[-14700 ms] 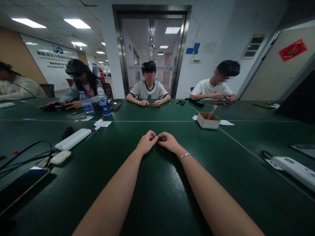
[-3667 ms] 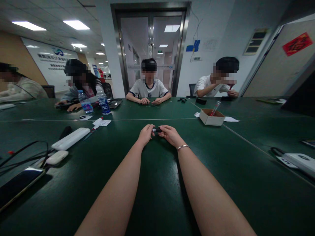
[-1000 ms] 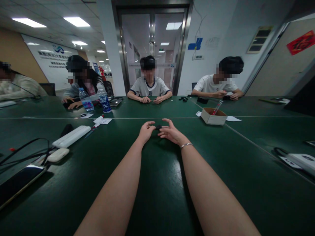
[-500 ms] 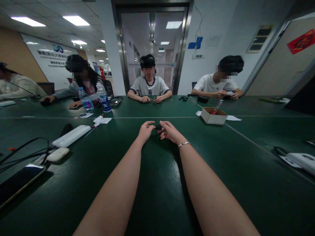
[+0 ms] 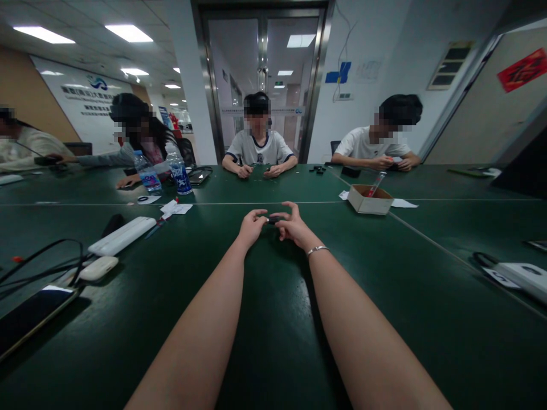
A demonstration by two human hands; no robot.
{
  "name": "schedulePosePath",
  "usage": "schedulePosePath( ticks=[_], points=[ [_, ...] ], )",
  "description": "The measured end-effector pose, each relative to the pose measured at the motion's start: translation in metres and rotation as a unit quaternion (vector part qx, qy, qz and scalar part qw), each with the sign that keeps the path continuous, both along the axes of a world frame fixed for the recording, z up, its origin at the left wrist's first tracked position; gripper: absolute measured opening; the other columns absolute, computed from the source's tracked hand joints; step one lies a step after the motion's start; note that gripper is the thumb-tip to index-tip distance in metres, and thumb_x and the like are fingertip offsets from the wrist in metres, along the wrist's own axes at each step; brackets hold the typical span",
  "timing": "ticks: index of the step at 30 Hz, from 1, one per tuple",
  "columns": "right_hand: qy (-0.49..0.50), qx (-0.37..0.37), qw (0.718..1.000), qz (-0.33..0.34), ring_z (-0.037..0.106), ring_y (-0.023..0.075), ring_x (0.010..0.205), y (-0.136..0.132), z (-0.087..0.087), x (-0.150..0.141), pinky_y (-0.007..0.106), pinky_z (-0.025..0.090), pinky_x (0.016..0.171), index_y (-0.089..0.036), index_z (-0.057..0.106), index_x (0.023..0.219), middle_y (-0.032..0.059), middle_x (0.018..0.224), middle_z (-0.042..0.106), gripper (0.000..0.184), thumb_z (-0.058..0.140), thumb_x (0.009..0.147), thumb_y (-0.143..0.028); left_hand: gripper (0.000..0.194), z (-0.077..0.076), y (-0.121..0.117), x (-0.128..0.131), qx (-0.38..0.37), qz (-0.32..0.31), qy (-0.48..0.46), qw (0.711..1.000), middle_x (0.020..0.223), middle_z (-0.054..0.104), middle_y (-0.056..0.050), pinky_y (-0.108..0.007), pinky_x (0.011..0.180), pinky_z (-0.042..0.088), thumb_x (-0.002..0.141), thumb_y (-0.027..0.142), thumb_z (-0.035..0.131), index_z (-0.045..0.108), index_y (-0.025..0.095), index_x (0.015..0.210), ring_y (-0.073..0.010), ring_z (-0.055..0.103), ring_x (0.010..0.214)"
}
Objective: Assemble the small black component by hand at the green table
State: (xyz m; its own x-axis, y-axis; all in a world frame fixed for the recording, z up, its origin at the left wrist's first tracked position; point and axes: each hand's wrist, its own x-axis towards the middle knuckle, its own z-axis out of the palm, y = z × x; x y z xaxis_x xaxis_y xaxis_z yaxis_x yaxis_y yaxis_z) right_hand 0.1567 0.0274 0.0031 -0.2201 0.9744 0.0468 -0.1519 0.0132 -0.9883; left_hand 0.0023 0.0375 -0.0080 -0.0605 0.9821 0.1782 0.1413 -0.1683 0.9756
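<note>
Above the green table, a small dark object is held between my two hands; it is too small to name. My left hand pinches its left end between thumb and fingers. At its right end, my right hand grips with thumb and a finger, while another finger is raised and stretched out. A silver bracelet circles my right wrist. Parts of the object are hidden behind the fingertips.
Left on the table are a phone, cables, a white power bank, paper scraps and two bottles. A small box stands right of my hands. Several people sit around the table; another white device lies far right.
My right hand has lifted and spread a finger away from the dark object. My left hand keeps its pinch. A person at the left has stretched an arm further left.
</note>
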Motion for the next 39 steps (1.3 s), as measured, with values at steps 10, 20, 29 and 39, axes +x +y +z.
schedulePosePath(
  ticks=[10,20,29,39],
  points=[
    [-0.031,-0.042,0.998,-0.037,0.042,0.0051,0.034,0.0017,0.0012,-0.0027,0.021,0.049,0.034,-0.027,0.033,0.117,-0.0063,0.074,0.055,0.04,0.059,0.087,-0.028,0.034,-0.0005,0.0009,0.001,0.004,0.008,-0.019,1.0,0.062,0.054,0.001,-0.02,0.053,0.039,0.074,0.012,0.057,0.064,0.011,0.106,-0.0099,0.049,0.055],
    [-0.014,-0.043,0.999,-0.03,0.045,0.005,0.037,0.0017,0.0004,-0.001,0.026,0.055,0.037,-0.028,0.033,0.117,-0.0059,0.078,0.053,0.043,0.061,0.085,-0.031,0.032,0.0025,-0.0019,0.0017,-0.002,0.006,-0.027,1.0,0.063,0.054,0.001,-0.02,0.054,0.039,0.075,0.011,0.057,0.064,0.011,0.105,-0.0103,0.05,0.057],
    [0.023,-0.046,0.999,-0.016,0.052,0.0061,0.041,-0.0001,0.0012,0.0023,0.029,0.059,0.045,-0.032,0.032,0.124,-0.0056,0.083,0.054,0.055,0.066,0.082,-0.025,0.033,0.005,-0.0043,0.002,-0.012,0.004,-0.027,1.0,0.068,0.055,-0.001,-0.02,0.054,0.038,0.077,0.011,0.055,0.063,0.01,0.108,-0.0116,0.053,0.062],
    [0.05,-0.033,0.998,0.03,0.05,0.0063,0.044,0.0009,-0.0043,0.0061,0.027,0.06,0.055,-0.02,0.052,0.108,-0.0048,0.067,0.058,0.026,0.06,0.084,-0.012,0.025,-0.0027,-0.0012,0.0004,0.011,-0.036,0.006,0.999,0.055,0.049,0.002,-0.021,0.051,0.034,0.082,0.021,0.048,0.068,0.013,0.094,-0.0098,0.045,0.05]
  ],
)
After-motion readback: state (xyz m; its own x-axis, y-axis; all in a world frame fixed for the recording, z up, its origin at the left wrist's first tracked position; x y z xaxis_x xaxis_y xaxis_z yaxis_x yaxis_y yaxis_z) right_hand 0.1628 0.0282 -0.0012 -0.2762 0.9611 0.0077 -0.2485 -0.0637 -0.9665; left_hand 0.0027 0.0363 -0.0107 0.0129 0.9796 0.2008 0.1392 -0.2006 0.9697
